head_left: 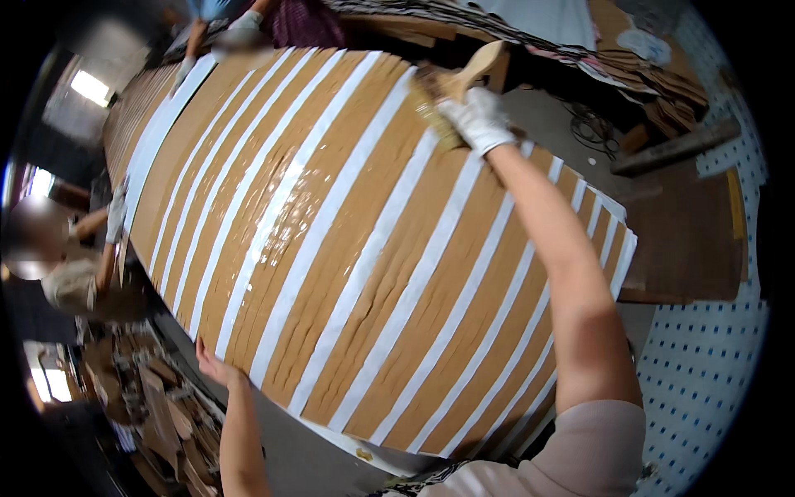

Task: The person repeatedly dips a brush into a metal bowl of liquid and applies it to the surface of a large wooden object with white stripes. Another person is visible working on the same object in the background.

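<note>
**Brush at the far edge of the striped board**

Head view: The right hand [478, 118], in a white glove, reaches to the upper middle of the frame and is clenched around a wooden brush [454, 87]. The handle juts up and to the right past the knuckles; the bristles lie below and left of the fingers, pressed on the board [348, 248] near its far edge. The left hand [212, 363], bare, sits at the lower left, fingers loose and spread, resting on the board's near edge and grasping nothing.

The board is a long brown sheet crossed by white strips [414, 282], running from upper left to lower right. A band left of centre shines wet.

At the left edge a seated person with a gloved hand [116, 217] touches the board's side. Another person's gloved hand [184, 73] rests at the far upper left end. Cardboard scraps [157, 406] pile up at lower left. A white pegboard [704, 373] fills the right, with a brown table [687, 240] above it.
</note>
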### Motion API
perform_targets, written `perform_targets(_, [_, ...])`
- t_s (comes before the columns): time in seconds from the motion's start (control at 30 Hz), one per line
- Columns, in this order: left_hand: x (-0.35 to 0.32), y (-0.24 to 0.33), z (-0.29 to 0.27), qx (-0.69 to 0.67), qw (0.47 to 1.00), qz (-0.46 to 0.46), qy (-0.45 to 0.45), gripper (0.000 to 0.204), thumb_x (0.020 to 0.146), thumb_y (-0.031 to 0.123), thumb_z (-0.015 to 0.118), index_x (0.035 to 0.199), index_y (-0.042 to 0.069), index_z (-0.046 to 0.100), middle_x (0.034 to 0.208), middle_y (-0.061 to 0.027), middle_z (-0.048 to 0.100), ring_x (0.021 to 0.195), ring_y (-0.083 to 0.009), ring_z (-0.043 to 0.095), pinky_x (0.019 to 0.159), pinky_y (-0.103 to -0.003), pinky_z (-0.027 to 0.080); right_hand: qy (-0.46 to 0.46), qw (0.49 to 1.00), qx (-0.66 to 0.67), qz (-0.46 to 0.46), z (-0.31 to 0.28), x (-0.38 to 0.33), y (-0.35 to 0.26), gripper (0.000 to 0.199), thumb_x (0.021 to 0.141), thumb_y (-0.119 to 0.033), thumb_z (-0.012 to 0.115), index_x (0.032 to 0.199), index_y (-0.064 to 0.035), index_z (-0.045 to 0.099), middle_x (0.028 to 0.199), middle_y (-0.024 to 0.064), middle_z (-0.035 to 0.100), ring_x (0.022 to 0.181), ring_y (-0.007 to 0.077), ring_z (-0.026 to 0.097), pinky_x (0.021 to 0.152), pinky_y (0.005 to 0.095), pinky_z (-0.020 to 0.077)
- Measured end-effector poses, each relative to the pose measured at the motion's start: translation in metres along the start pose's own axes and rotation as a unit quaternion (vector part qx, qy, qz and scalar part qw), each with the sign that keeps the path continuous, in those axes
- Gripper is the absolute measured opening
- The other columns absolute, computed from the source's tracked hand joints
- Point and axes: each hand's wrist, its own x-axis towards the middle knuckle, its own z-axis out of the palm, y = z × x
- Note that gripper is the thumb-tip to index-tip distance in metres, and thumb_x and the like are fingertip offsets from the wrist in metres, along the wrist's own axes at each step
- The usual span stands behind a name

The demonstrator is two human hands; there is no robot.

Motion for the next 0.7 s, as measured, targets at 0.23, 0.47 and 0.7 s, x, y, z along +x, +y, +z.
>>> perform_targets(0.23, [0.001, -0.002, 0.015, 0.008, 0.993, 0.107, 0.047, 0.034, 0.099, 0.021, 0.043, 0.121, 0.001, 0.060, 0.114, -0.0113, 0.054, 0.110, -0.0218, 0.053, 0.096, -0.035, 0.043, 0.075, 0.985, 0.022, -0.156, 0.034, 0.002, -0.076, 0.044, 0.082, -0.049, 0.062, 0.097, -0.0076, 0.068, 0.099, 0.0163, 0.068, 0.091, 0.0341, 0.065, 0.076, 0.0421, 0.0514])
perform_targets(0.47, [-0.004, -0.009, 0.000, 0.196, 0.959, 0.155, 0.131, 0.033, 0.096, 0.013, 0.043, 0.122, 0.013, 0.063, 0.109, -0.0119, 0.049, 0.104, -0.0253, 0.049, 0.097, -0.035, 0.038, -0.038, 0.898, -0.111, -0.425, 0.072, -0.300, -0.247, 0.018, 0.087, -0.014, 0.050, 0.102, -0.0179, 0.058, 0.073, 0.0023, 0.051, 0.064, 0.0188, 0.056, 0.047, 0.0351, 0.0453])
perform_targets(0.7, [-0.007, -0.020, 0.004, 0.125, 0.978, 0.102, 0.132, 0.034, 0.095, 0.014, 0.045, 0.123, 0.019, 0.064, 0.107, -0.0096, 0.043, 0.104, -0.0262, 0.041, 0.098, -0.039, 0.033, -0.193, 0.960, 0.047, -0.197, 0.031, -0.297, -0.221, 0.026, 0.087, -0.032, 0.064, 0.099, -0.0086, 0.064, 0.080, 0.0091, 0.065, 0.073, 0.0228, 0.062, 0.065, 0.0339, 0.0508])
